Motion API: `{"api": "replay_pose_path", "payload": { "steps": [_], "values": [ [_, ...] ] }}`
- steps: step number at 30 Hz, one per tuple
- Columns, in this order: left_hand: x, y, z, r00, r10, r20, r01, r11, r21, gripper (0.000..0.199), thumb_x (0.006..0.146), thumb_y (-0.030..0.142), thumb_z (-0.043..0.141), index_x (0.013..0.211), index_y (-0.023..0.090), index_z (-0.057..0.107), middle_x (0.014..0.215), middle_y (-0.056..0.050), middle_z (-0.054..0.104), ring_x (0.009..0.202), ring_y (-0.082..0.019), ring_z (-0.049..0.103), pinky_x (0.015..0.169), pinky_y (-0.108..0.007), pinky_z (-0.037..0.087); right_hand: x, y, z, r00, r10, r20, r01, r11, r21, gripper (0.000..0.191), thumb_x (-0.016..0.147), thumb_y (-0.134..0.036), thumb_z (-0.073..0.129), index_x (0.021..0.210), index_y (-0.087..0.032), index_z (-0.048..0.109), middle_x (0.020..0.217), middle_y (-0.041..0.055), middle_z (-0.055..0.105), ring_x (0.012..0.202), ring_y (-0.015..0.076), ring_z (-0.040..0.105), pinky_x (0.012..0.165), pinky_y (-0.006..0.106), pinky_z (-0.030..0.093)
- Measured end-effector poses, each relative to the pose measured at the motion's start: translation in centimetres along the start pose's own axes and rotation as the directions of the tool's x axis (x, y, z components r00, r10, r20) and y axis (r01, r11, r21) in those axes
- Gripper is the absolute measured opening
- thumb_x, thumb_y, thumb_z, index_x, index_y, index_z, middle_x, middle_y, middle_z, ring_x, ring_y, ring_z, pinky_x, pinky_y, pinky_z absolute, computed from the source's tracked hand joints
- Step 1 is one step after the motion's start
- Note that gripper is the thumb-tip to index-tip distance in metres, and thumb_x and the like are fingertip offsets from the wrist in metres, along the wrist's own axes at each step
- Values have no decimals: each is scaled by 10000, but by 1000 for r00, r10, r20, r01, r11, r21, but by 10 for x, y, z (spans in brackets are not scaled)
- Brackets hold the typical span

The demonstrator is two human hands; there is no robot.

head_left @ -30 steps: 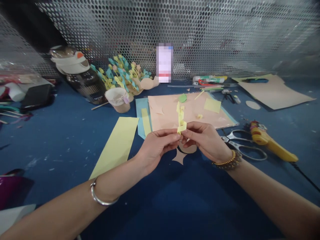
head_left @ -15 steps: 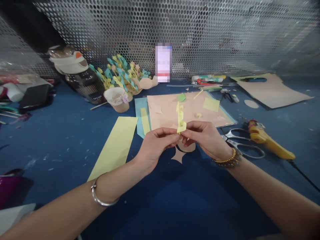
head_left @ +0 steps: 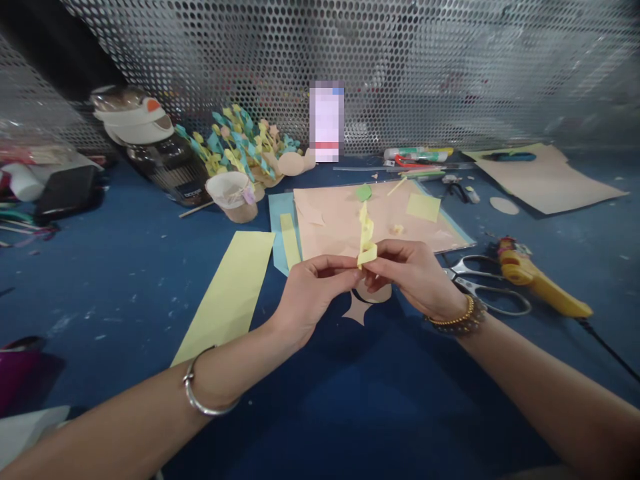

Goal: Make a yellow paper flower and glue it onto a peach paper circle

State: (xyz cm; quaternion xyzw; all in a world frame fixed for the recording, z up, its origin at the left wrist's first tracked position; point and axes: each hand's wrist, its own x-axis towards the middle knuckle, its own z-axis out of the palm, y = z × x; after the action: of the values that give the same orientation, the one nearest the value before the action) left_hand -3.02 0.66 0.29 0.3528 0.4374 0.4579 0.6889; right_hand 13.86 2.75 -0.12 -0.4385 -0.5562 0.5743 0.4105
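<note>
Covering part of the dark blue worktable, a flat peach paper sheet lay just beyond the hands; the left hand and right hand pinched a narrow folded yellow paper strip upright between them.

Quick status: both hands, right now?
Left hand: closed, pinching a folded yellow paper strip.
Right hand: closed, pinching the same strip.

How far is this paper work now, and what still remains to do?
Done: a cluster of curled blue and yellow paper strips looks finished. In hand: the left hand and right hand pinch a folded yellow strip. Remaining: a flat yellow paper strip lies unfolded.
</note>
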Motion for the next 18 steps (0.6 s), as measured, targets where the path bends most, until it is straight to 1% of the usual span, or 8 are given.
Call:
{"api": "replay_pose_path", "payload": {
  "steps": [7, 11, 15, 18],
  "values": [
    [0, 0, 0, 1000, 10, 3, -10, 1000, 15, 111, 663, 156, 747, 768, 152, 711, 650, 5, 671, 620, -84, 585, 638, -210, 449, 0, 0, 1, 1000, -13, -9, 13, 1000, -5, 110, 758, -264, 700, 770, -155, 688, 656, 13, 664, 564, 102, 628, 547, 214, 546],
    [1, -1, -1, 1000, 27, 10, -27, 999, 23, 140, 650, 186, 767, 778, 160, 715, 689, 0, 684, 647, -94, 597, 663, -222, 458, -1, -1, 2, 999, -16, -28, 15, 1000, -11, 109, 755, -259, 699, 768, -151, 688, 642, 12, 663, 551, 100, 628, 538, 209, 544],
    [0, -2, -1, 1000, 30, 5, -30, 999, 35, 158, 644, 188, 776, 784, 156, 712, 714, -5, 694, 670, -93, 609, 666, -208, 463, -1, -3, 3, 999, -19, -39, 19, 1000, -20, 110, 748, -254, 705, 775, -149, 686, 626, 9, 661, 542, 99, 628, 533, 204, 543],
    [0, -2, -1, 1000, 24, -7, -24, 999, 36, 153, 641, 180, 780, 775, 155, 710, 689, 3, 689, 646, -81, 604, 643, -193, 460, -1, -3, 3, 999, -23, -27, 23, 1000, -17, 116, 751, -260, 703, 786, -150, 685, 631, 8, 663, 548, 103, 633, 541, 211, 550]
  ]
}}
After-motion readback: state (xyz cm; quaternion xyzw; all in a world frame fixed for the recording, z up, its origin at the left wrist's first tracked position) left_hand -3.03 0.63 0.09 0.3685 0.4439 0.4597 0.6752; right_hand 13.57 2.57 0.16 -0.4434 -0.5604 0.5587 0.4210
